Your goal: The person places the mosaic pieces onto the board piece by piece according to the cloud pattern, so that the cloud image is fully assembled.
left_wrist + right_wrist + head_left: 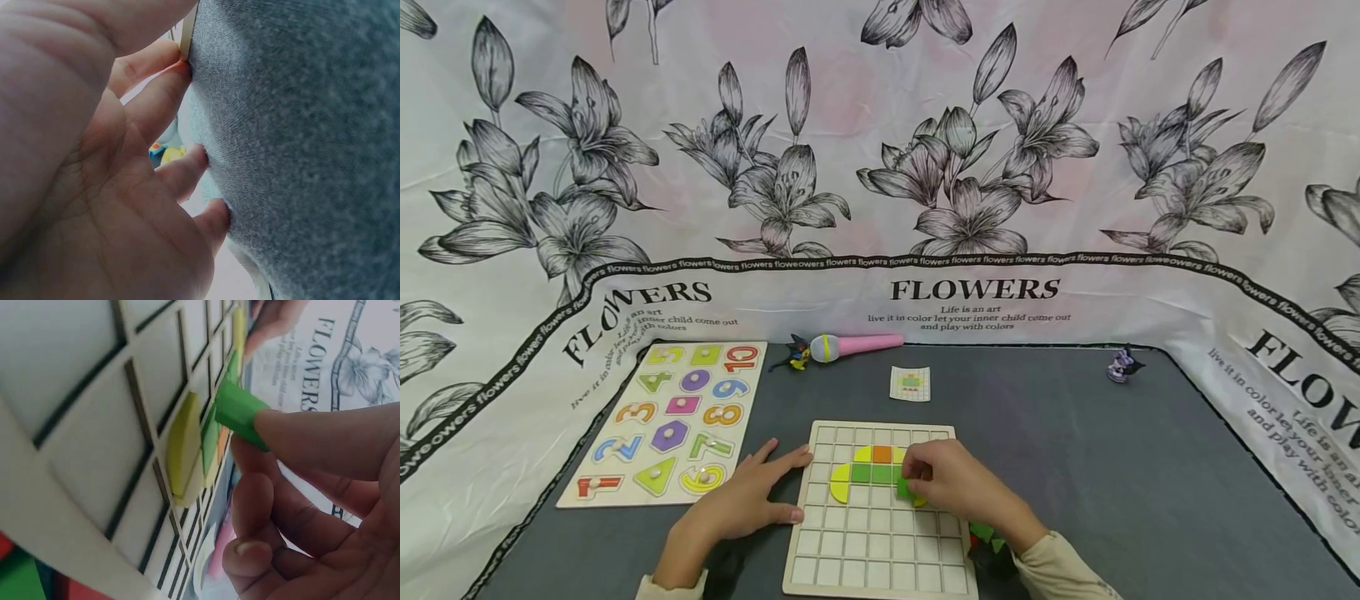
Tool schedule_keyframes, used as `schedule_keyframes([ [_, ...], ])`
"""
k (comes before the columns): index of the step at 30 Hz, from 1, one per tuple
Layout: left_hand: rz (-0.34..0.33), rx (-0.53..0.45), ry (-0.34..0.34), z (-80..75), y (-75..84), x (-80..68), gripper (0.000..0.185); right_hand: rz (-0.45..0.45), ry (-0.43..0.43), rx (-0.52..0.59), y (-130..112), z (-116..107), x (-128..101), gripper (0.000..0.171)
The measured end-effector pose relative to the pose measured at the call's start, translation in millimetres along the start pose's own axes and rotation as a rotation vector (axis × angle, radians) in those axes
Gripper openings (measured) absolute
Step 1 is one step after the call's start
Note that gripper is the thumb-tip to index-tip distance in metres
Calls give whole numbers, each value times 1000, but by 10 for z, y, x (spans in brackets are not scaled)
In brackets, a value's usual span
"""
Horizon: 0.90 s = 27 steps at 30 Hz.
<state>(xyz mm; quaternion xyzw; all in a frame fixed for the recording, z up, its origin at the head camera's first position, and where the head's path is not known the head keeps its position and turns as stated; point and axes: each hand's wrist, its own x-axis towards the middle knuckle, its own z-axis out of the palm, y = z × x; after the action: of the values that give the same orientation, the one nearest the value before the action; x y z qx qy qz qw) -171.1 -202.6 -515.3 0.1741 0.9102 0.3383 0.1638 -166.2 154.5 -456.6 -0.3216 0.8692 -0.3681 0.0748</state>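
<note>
A wooden grid board [870,546] lies on the grey tabletop. Set into its upper cells are yellow rounded pieces [840,484], an orange square [882,454] and a row of green squares [871,473]. Between thumb and fingertips, my right hand [962,483] pinches a green block [239,414], tilted just off the board beside a yellow piece [185,447] in the right wrist view. My left hand [737,502] touches the board's left edge with thumb and fingertips spread; in the left wrist view its fingers [159,103] rest against the grey cloth and board edge.
A number-and-shape puzzle board [681,429] lies left. Behind the grid are a pattern card [911,384], a pink toy microphone [857,347] and a small figurine [799,353]. Another figurine [1122,366] stands at right. Green and red pieces [25,578] lie beside the board's right edge.
</note>
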Motion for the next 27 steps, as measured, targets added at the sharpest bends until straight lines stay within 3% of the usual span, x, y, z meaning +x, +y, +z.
schedule_keyframes([
  [13,-46,0,-10,7,31,12,91,-112,54,-178,-19,127,25,24],
  [20,-40,2,-17,-63,231,-108,90,-146,86,-275,-39,180,0,32],
  [27,-75,25,-31,-126,388,-140,86,-211,97,-259,11,202,36,37],
])
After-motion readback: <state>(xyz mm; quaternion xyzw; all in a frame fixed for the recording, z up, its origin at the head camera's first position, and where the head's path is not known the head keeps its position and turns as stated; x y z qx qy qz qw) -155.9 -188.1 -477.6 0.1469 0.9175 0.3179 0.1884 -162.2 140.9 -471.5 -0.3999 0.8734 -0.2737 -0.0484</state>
